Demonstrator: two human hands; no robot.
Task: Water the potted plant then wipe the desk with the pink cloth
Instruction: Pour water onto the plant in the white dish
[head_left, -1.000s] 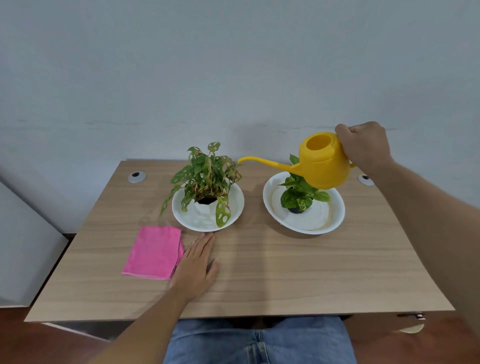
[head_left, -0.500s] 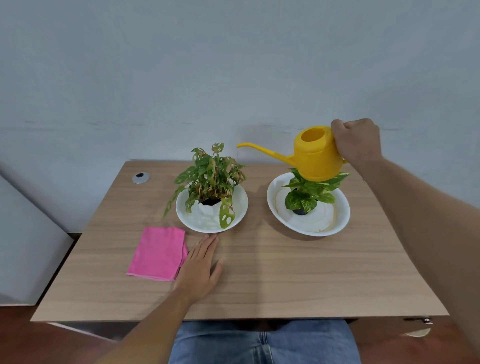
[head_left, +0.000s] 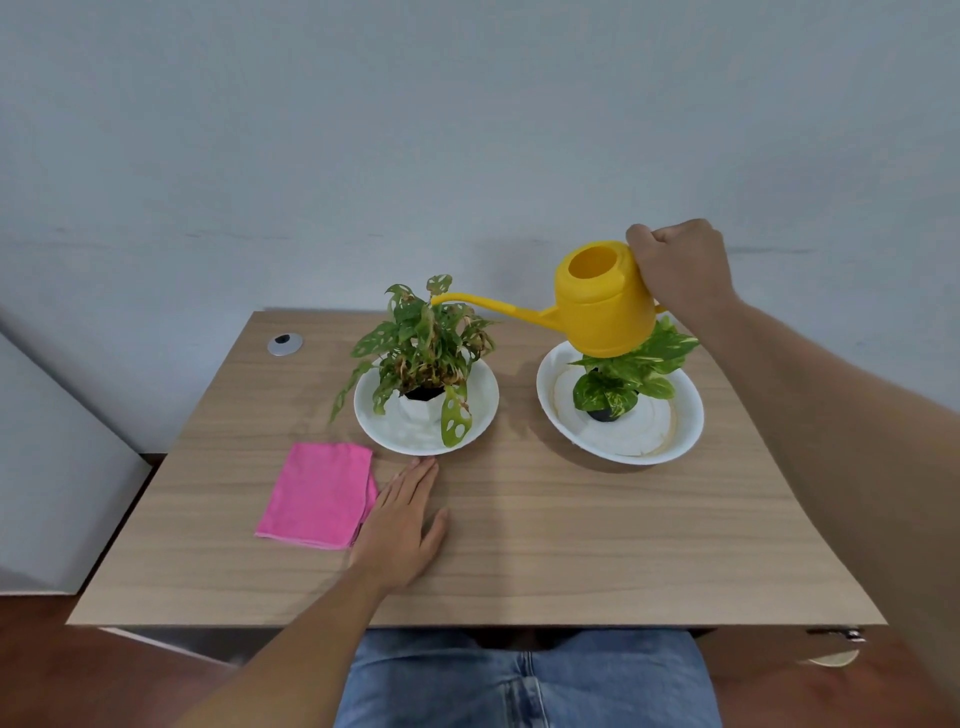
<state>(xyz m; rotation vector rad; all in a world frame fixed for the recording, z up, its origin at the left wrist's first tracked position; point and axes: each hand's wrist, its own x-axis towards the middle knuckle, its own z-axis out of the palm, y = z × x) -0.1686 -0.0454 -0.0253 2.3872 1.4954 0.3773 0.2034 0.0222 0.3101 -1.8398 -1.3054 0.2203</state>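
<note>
— What do your hands do at this moment?

— My right hand (head_left: 678, 270) is clenched around the handle of the yellow watering can (head_left: 602, 301). I hold the can in the air, above the right plant (head_left: 631, 374), and it covers the top leaves of that plant. The long spout goes to the left, and its tip is at the top leaves of the left potted plant (head_left: 423, 348). If water comes out, I cannot tell.

— And the other hand?

— My left hand (head_left: 402, 525) lies flat on the desk (head_left: 571, 545), fingers stretched, grasping nothing. Its fingertips are just near the white plate (head_left: 480, 410) under the left plant.

— Where is the cloth?

— The pink cloth (head_left: 319, 501) lies folded on the desk, left of my left hand; my hand touches its right edge.

— What else is around?

— The right plant stands in a bigger white dish (head_left: 680, 436). A grey cable cap (head_left: 284, 344) is in the far left corner. My jeans (head_left: 524, 680) show under the near edge.
</note>
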